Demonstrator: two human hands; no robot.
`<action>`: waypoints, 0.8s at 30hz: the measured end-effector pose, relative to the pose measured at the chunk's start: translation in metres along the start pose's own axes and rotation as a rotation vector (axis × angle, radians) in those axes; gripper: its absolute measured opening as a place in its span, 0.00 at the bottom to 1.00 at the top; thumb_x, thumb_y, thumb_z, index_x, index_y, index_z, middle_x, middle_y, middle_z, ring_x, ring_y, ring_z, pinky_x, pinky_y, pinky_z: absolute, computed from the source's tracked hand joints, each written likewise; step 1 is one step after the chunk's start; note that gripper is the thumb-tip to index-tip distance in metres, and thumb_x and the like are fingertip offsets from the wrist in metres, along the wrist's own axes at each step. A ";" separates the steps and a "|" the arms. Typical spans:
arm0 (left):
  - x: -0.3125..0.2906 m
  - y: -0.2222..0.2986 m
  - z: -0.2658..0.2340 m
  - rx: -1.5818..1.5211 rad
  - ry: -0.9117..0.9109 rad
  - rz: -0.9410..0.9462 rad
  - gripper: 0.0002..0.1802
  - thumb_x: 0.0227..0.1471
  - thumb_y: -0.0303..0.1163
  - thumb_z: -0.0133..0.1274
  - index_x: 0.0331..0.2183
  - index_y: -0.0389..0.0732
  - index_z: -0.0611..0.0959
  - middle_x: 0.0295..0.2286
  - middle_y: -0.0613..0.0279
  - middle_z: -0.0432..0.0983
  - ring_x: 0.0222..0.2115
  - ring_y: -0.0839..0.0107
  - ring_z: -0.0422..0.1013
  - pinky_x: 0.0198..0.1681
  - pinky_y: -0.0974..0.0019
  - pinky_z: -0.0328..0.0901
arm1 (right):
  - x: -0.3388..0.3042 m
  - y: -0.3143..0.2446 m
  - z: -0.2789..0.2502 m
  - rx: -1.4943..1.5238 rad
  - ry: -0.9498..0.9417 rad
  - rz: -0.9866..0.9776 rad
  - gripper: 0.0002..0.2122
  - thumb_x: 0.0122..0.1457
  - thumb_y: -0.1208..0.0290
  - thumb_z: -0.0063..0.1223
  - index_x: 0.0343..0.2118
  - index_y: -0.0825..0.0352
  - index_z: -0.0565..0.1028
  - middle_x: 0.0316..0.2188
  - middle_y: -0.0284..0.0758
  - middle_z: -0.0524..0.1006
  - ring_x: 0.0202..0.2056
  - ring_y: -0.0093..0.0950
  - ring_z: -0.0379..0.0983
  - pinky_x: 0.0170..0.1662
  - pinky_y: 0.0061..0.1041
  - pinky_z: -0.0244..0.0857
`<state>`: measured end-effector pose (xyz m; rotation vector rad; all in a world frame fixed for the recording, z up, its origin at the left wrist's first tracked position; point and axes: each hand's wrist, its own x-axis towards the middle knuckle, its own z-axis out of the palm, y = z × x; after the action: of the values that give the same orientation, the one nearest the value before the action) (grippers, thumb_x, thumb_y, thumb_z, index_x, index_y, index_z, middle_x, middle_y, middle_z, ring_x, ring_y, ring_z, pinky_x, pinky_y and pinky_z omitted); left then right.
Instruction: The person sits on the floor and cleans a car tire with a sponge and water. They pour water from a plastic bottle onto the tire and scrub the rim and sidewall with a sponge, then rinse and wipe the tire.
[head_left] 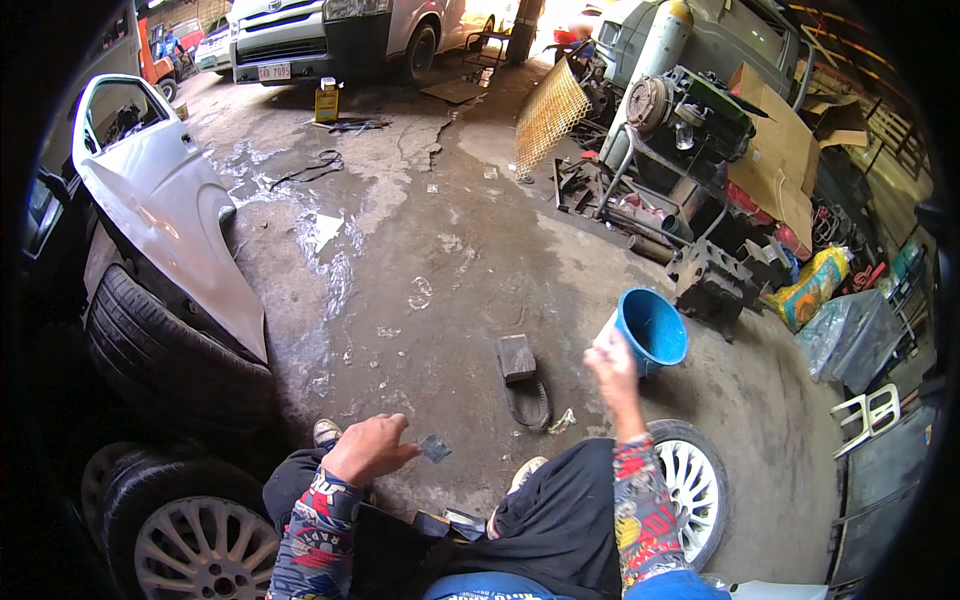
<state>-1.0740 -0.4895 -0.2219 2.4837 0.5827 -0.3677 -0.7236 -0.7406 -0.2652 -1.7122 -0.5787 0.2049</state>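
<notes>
Blue bucket [660,325]: on the floor, just beyond and right of the right hand.
Right hand [612,365]: beside the bucket's near side, fingers curled, blurred; cannot tell whether it grips anything.
Left hand [370,450]: open, fingers loosely bent.
Dark grey piece [435,448]: just right of the left hand's thumb.
Dark block [517,358]: between the hands, farther out.
Wheel [688,485]: below the right hand, to its right.

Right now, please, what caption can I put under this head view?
Workshop floor: right hand beside a blue bucket, left hand near a small dark scrap, tires on both sides.
</notes>
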 end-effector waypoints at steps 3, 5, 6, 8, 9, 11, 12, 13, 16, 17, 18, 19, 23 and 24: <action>0.002 0.006 -0.001 0.001 -0.004 0.004 0.31 0.57 0.51 0.59 0.51 0.35 0.79 0.43 0.39 0.80 0.48 0.43 0.76 0.51 0.49 0.70 | -0.001 0.016 0.028 -0.566 -0.508 0.261 0.30 0.55 0.64 0.68 0.59 0.71 0.72 0.43 0.41 0.83 0.47 0.29 0.79 0.52 0.30 0.72; 0.003 0.010 -0.002 -0.004 -0.004 0.010 0.31 0.57 0.51 0.59 0.51 0.35 0.79 0.43 0.39 0.80 0.48 0.44 0.76 0.51 0.49 0.70 | -0.002 0.027 0.034 -0.752 -0.724 0.162 0.29 0.53 0.61 0.70 0.55 0.71 0.76 0.37 0.40 0.84 0.42 0.26 0.81 0.47 0.29 0.73; 0.003 0.010 -0.002 -0.010 -0.005 0.011 0.31 0.57 0.51 0.59 0.51 0.35 0.79 0.43 0.39 0.80 0.48 0.44 0.76 0.51 0.49 0.70 | -0.001 0.031 0.035 -0.629 -0.734 0.309 0.32 0.56 0.62 0.68 0.61 0.71 0.71 0.44 0.39 0.82 0.45 0.27 0.78 0.51 0.29 0.72; 0.004 0.011 -0.002 -0.013 -0.003 0.013 0.31 0.57 0.50 0.59 0.51 0.35 0.79 0.44 0.39 0.80 0.48 0.44 0.76 0.51 0.49 0.70 | 0.001 0.036 0.033 -0.412 -0.657 0.330 0.32 0.56 0.62 0.67 0.61 0.72 0.71 0.44 0.40 0.82 0.45 0.28 0.78 0.52 0.29 0.72; 0.004 0.010 -0.002 -0.008 -0.005 0.011 0.30 0.57 0.50 0.59 0.51 0.35 0.79 0.44 0.39 0.80 0.48 0.44 0.76 0.51 0.50 0.70 | 0.003 0.038 0.032 -0.306 -0.613 0.343 0.32 0.57 0.62 0.67 0.61 0.73 0.71 0.44 0.41 0.82 0.45 0.28 0.78 0.52 0.29 0.72; 0.005 0.010 -0.003 -0.001 0.002 0.016 0.29 0.58 0.50 0.59 0.49 0.35 0.79 0.43 0.39 0.80 0.47 0.44 0.76 0.50 0.49 0.70 | 0.005 0.040 0.028 -0.434 -0.554 0.308 0.31 0.57 0.60 0.67 0.59 0.73 0.72 0.43 0.42 0.83 0.45 0.30 0.79 0.52 0.30 0.72; 0.005 0.009 -0.003 0.001 0.011 0.024 0.27 0.58 0.49 0.59 0.46 0.35 0.79 0.42 0.40 0.80 0.47 0.44 0.76 0.50 0.49 0.70 | 0.004 0.040 0.025 -0.486 -0.536 0.298 0.31 0.56 0.59 0.67 0.59 0.71 0.73 0.42 0.42 0.83 0.44 0.30 0.80 0.50 0.30 0.72; 0.005 0.009 -0.003 0.003 0.021 0.031 0.25 0.58 0.49 0.59 0.44 0.35 0.78 0.41 0.40 0.80 0.46 0.44 0.76 0.49 0.49 0.71 | 0.004 0.040 0.022 -0.556 -0.513 0.327 0.31 0.55 0.57 0.68 0.58 0.69 0.74 0.40 0.41 0.84 0.43 0.30 0.80 0.48 0.31 0.73; 0.004 0.010 -0.003 0.000 0.024 0.038 0.25 0.59 0.48 0.58 0.44 0.35 0.79 0.41 0.40 0.80 0.46 0.44 0.77 0.49 0.49 0.71 | 0.000 0.041 0.014 -0.521 -0.579 0.360 0.31 0.56 0.56 0.67 0.59 0.69 0.73 0.45 0.43 0.83 0.45 0.31 0.80 0.45 0.33 0.75; 0.004 0.011 -0.003 0.001 0.024 0.033 0.25 0.59 0.48 0.58 0.44 0.35 0.79 0.41 0.40 0.80 0.46 0.44 0.77 0.49 0.49 0.71 | -0.001 0.041 0.011 -0.504 -0.588 0.401 0.31 0.56 0.56 0.66 0.59 0.69 0.73 0.45 0.43 0.82 0.45 0.31 0.80 0.45 0.33 0.75; 0.004 0.011 -0.003 0.002 0.024 0.028 0.25 0.59 0.48 0.59 0.44 0.35 0.79 0.41 0.40 0.80 0.46 0.44 0.77 0.49 0.49 0.71 | -0.002 0.041 0.010 -0.499 -0.592 0.392 0.31 0.56 0.56 0.66 0.60 0.69 0.73 0.46 0.43 0.82 0.46 0.32 0.79 0.44 0.34 0.76; 0.003 0.012 -0.004 0.004 0.022 0.024 0.25 0.59 0.48 0.59 0.44 0.35 0.79 0.41 0.41 0.80 0.46 0.44 0.77 0.49 0.49 0.71 | -0.002 0.042 0.008 -0.490 -0.589 0.397 0.31 0.57 0.56 0.66 0.60 0.69 0.72 0.46 0.43 0.82 0.46 0.32 0.79 0.44 0.34 0.76; 0.003 0.014 -0.005 -0.002 0.021 0.027 0.25 0.59 0.49 0.59 0.44 0.35 0.79 0.41 0.41 0.80 0.46 0.45 0.77 0.48 0.49 0.71 | -0.001 0.046 0.007 -0.487 -0.595 0.405 0.31 0.58 0.57 0.65 0.60 0.69 0.72 0.47 0.44 0.82 0.47 0.33 0.79 0.44 0.35 0.77; 0.003 0.014 -0.005 -0.003 0.016 0.026 0.25 0.59 0.49 0.59 0.44 0.35 0.79 0.41 0.41 0.80 0.46 0.45 0.77 0.48 0.49 0.71 | 0.000 0.047 0.007 -0.496 -0.600 0.374 0.31 0.58 0.57 0.65 0.61 0.69 0.72 0.47 0.44 0.82 0.47 0.33 0.79 0.43 0.35 0.77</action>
<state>-1.0646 -0.4963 -0.2126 2.4913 0.5563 -0.3372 -0.7147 -0.7405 -0.3120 -2.2457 -0.7829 0.9277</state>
